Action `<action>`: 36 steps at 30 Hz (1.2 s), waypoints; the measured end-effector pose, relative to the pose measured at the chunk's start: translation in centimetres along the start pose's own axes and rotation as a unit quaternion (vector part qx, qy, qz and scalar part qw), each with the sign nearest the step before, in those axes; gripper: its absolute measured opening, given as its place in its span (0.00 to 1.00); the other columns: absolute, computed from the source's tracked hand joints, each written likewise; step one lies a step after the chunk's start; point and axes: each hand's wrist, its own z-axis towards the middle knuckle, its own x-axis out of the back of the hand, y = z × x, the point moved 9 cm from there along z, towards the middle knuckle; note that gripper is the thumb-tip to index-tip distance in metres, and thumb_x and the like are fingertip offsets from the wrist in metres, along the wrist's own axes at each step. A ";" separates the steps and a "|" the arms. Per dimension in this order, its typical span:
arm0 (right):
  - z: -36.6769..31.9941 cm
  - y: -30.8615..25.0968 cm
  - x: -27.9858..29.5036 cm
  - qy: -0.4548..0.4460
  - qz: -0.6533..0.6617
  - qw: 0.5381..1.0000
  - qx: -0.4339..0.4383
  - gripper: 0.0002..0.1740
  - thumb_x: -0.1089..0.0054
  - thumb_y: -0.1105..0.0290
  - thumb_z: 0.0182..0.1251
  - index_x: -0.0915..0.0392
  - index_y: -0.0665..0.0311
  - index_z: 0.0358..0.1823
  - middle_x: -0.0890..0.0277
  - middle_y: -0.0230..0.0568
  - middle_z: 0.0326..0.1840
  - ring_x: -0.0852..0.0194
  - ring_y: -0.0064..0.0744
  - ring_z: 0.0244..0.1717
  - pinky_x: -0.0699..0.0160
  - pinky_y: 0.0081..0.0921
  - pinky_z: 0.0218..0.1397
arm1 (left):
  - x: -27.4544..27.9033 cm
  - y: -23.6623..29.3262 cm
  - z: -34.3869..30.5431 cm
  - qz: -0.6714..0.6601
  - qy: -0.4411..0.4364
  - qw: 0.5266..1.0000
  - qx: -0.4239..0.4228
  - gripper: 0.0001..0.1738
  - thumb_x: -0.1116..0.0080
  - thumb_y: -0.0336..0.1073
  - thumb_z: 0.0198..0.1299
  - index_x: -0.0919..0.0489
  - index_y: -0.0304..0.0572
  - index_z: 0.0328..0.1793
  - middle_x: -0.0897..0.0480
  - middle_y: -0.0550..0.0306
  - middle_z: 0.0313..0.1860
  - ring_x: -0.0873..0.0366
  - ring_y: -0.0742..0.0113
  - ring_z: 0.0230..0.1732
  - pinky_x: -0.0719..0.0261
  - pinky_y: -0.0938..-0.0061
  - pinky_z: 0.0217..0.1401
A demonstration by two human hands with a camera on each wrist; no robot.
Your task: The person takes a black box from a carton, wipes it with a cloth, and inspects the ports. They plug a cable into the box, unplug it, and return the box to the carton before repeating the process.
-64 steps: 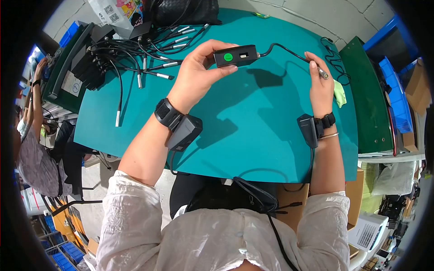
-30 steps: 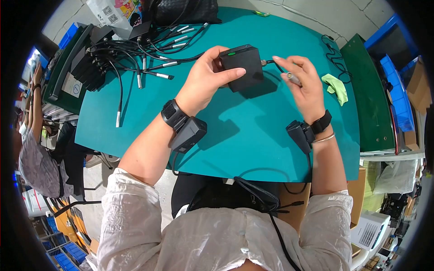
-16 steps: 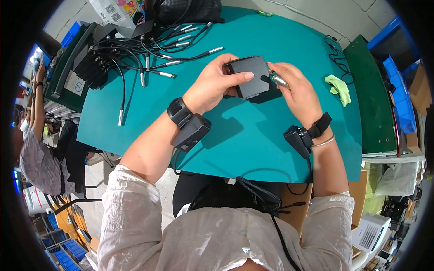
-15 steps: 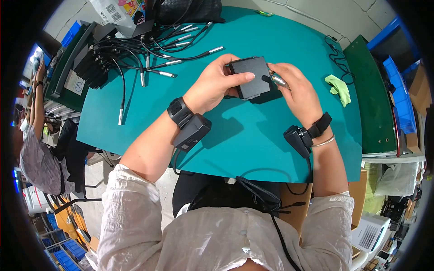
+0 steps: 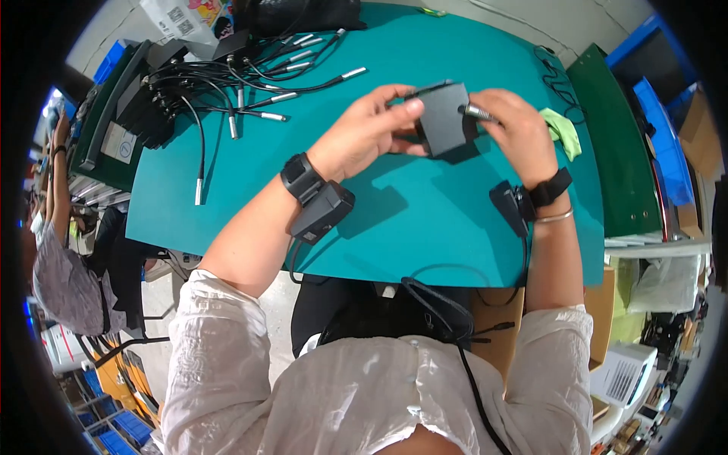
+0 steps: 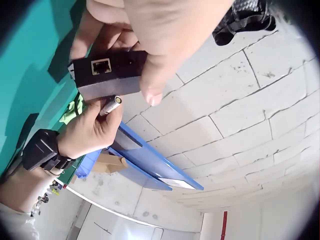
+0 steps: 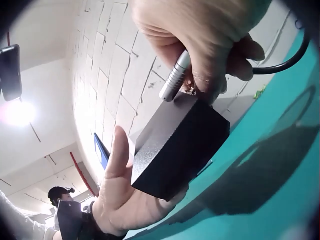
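Observation:
My left hand (image 5: 364,133) holds a black box (image 5: 444,117) above the green table, thumb on one face and fingers around its edge. In the left wrist view a square port shows on the side of the box (image 6: 110,75). My right hand (image 5: 523,136) is at the box's right side, its fingers pinching at the cable end there. A silver connector (image 5: 479,113) lies between its thumb and fingers; in the right wrist view this connector (image 7: 175,77) points past the box's edge. A black cable (image 7: 285,66) runs out behind the right hand's fingers.
Several black boxes with cables and silver connectors (image 5: 273,116) lie at the table's back left, near a black bag (image 5: 303,15). At the right are a light green cloth (image 5: 561,133), a thin black cable (image 5: 557,83) and a green case (image 5: 618,144). Another person (image 5: 64,273) is at far left.
The box has turned from its narrow side to its broad face and moved right. My right hand has come in from the right to the box, with the connector still in its fingers.

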 end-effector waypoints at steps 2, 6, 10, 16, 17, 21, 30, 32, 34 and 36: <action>-0.4 0.3 2.2 0.063 -0.070 0.995 0.020 0.17 0.36 0.78 0.52 0.20 0.62 0.46 0.20 0.42 0.43 0.21 0.45 0.42 0.20 0.32 0.45 | 0.2 0.3 0.2 -0.003 -0.042 0.999 -0.022 0.27 0.51 0.45 0.71 0.37 0.36 0.68 0.22 0.44 0.54 0.22 0.53 0.56 0.19 0.61 0.56; -2.9 1.2 7.9 0.097 -0.159 0.982 -0.012 0.16 0.35 0.74 0.54 0.19 0.58 0.47 0.20 0.41 0.45 0.22 0.47 0.42 0.22 0.33 0.46 | 1.1 0.9 0.3 0.054 -0.040 0.997 -0.035 0.28 0.50 0.48 0.69 0.35 0.31 0.63 0.21 0.36 0.53 0.19 0.49 0.51 0.17 0.62 0.52; -9.1 -1.0 17.4 0.101 -0.219 0.963 -0.116 0.13 0.37 0.75 0.52 0.19 0.67 0.41 0.19 0.45 0.39 0.20 0.44 0.42 0.22 0.31 0.48 | 1.2 0.4 0.3 0.114 -0.038 0.993 0.001 0.31 0.56 0.50 0.72 0.35 0.28 0.66 0.22 0.34 0.55 0.20 0.48 0.53 0.20 0.60 0.55; -30.0 0.4 27.0 0.048 -0.367 0.881 -0.295 0.16 0.34 0.74 0.56 0.19 0.59 0.48 0.20 0.44 0.49 0.20 0.44 0.47 0.22 0.29 0.49 | 1.1 -0.6 0.3 0.184 -0.005 0.982 0.042 0.27 0.63 0.47 0.75 0.35 0.30 0.67 0.21 0.41 0.53 0.21 0.57 0.50 0.24 0.67 0.56; -33.8 0.2 26.8 0.036 -0.375 0.868 -0.323 0.17 0.35 0.77 0.56 0.19 0.60 0.49 0.20 0.45 0.50 0.20 0.43 0.49 0.22 0.29 0.51 | 0.9 -0.6 0.3 0.206 0.015 0.977 0.049 0.27 0.63 0.47 0.75 0.34 0.30 0.67 0.21 0.43 0.53 0.22 0.60 0.49 0.24 0.69 0.56; -49.2 1.0 21.0 -0.130 -0.274 0.810 -0.503 0.17 0.36 0.72 0.56 0.19 0.61 0.49 0.20 0.47 0.49 0.23 0.48 0.50 0.25 0.34 0.56 | 1.8 -0.9 0.5 0.284 -0.008 0.958 0.045 0.28 0.66 0.49 0.76 0.36 0.36 0.71 0.22 0.47 0.56 0.23 0.65 0.53 0.25 0.71 0.61; -65.8 -0.7 6.5 -0.288 -0.115 0.727 -0.613 0.14 0.36 0.69 0.56 0.19 0.58 0.45 0.21 0.41 0.47 0.22 0.44 0.50 0.22 0.37 0.53 | 3.7 -0.6 0.5 0.301 0.034 0.953 0.020 0.25 0.59 0.44 0.75 0.34 0.34 0.70 0.22 0.51 0.53 0.24 0.70 0.48 0.24 0.78 0.53; -67.6 -0.6 4.6 -0.322 -0.101 0.705 -0.624 0.14 0.36 0.68 0.55 0.19 0.59 0.44 0.21 0.42 0.47 0.22 0.44 0.50 0.22 0.38 0.52 | 4.6 -0.3 0.7 0.309 0.058 0.949 0.009 0.25 0.57 0.44 0.74 0.33 0.34 0.69 0.22 0.51 0.51 0.23 0.71 0.46 0.24 0.81 0.50; -69.9 -0.5 1.7 -0.390 -0.070 0.684 -0.613 0.14 0.36 0.67 0.56 0.20 0.58 0.45 0.22 0.42 0.48 0.23 0.45 0.51 0.21 0.38 0.52 | 4.4 -0.2 0.8 0.316 0.070 0.946 0.006 0.25 0.56 0.44 0.74 0.32 0.34 0.69 0.21 0.53 0.49 0.23 0.73 0.43 0.23 0.83 0.46; -66.9 -1.6 2.1 -0.399 -0.041 0.681 -0.613 0.15 0.36 0.68 0.56 0.20 0.57 0.46 0.22 0.43 0.49 0.23 0.47 0.52 0.21 0.38 0.51 | 5.1 -0.3 0.9 0.316 0.077 0.945 0.024 0.24 0.57 0.43 0.74 0.32 0.37 0.70 0.22 0.55 0.50 0.24 0.73 0.45 0.24 0.83 0.49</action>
